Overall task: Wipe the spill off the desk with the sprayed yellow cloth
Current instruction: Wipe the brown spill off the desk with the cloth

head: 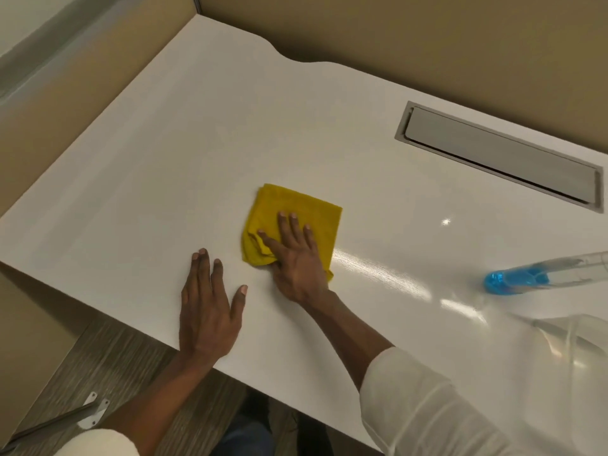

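A folded yellow cloth lies flat on the white desk, near its middle. My right hand presses down on the cloth's near half with fingers spread, thumb hooked on its left folded edge. My left hand rests flat on the bare desk just left of the cloth, fingers apart, holding nothing. A glossy wet-looking streak shines on the desk right of the cloth. I cannot make out a distinct spill.
A clear spray bottle with blue liquid stands at the right edge. A grey cable hatch is set into the desk at the back right. Beige partition walls close the back and left. The desk's front edge runs below my left wrist.
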Tool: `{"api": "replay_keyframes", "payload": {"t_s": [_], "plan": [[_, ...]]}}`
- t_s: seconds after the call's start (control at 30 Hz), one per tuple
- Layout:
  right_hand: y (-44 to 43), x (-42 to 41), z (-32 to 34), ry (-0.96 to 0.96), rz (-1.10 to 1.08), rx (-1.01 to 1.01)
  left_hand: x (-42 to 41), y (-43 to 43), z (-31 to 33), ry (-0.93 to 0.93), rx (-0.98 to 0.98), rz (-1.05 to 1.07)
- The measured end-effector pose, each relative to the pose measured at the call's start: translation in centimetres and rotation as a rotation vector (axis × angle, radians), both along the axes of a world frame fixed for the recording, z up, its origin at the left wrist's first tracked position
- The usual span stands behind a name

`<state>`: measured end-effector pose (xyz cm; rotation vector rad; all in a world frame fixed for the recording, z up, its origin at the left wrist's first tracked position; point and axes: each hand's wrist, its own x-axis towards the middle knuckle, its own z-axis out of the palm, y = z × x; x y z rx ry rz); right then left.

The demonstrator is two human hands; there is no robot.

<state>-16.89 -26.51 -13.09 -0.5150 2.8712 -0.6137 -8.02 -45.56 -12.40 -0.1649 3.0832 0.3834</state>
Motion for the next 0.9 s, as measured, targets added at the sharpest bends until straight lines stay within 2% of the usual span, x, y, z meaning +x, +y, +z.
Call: {"api": "replay_keyframes", "payload": {"t_s": [0.23,0.33,0.5,0.63,0.77,0.9], "plan": [[3.4,7.7,0.4,0.015,0.100,-0.043,-0.9,-0.9,0.9,-0.085,0.057,-0.025],[7.0,11.5,0.9,0.002,0.004,-0.026,-1.0,-0.3,1.1,-0.096,0.067,-0.004],[13.7,15.0,1.4,0.001,-0.294,-0.057,-0.7,-0.3,1.1,-0.082,0.130,0.013],[14.3,14.0,0.8,0.002,-0.419,-0.066,-0.6,-0.8,1.0,-0.086,0.152,0.003],[11.8,9.7,0.5,-0.019,-0.504,-0.083,-0.5,-1.2,1.1,-0.100,0.163,0.001],[7.2,4.4,0.9,-0.073,-0.391,-0.061,-0.6,-1.3,1.3,-0.117,0.167,-0.010]]}}
